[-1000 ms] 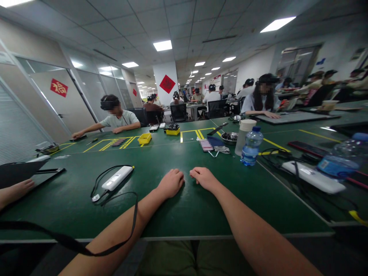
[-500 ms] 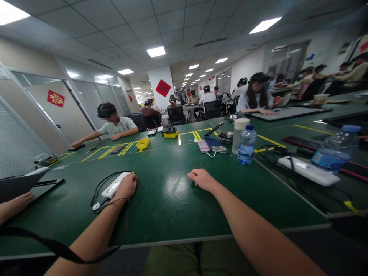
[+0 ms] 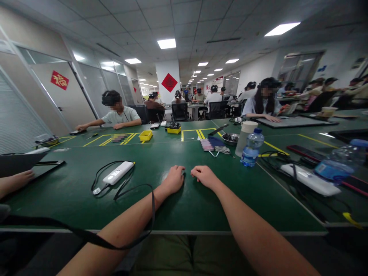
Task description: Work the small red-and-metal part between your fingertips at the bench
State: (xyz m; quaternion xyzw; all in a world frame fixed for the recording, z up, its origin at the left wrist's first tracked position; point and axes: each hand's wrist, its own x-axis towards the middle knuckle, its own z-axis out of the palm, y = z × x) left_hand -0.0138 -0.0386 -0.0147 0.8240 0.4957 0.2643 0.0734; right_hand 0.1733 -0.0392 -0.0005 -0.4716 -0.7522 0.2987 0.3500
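Observation:
My left hand (image 3: 173, 179) rests on the green table, fingers bent with a small gap between them; I see nothing held. Close to its right, my right hand (image 3: 205, 177) lies with its fingers curled in, and no object shows in it. The two hands are slightly apart. To the left of my left hand lies a white power bank (image 3: 118, 173), its black cable (image 3: 96, 175) looped beside it. A black strap (image 3: 77, 231) runs across my left forearm.
On the right are a water bottle (image 3: 252, 149), a frosted cup (image 3: 244, 140) and another white power bank (image 3: 310, 180). Farther back lie a metal bowl (image 3: 230, 139), a cloth pouch (image 3: 209, 144) and yellow trays (image 3: 145, 135). A co-worker's hand (image 3: 20, 179) is at far left.
My left hand has left the white power bank and moved right, close beside my right hand. The power bank stays on the table. My right hand has hardly moved; the view has shifted slightly.

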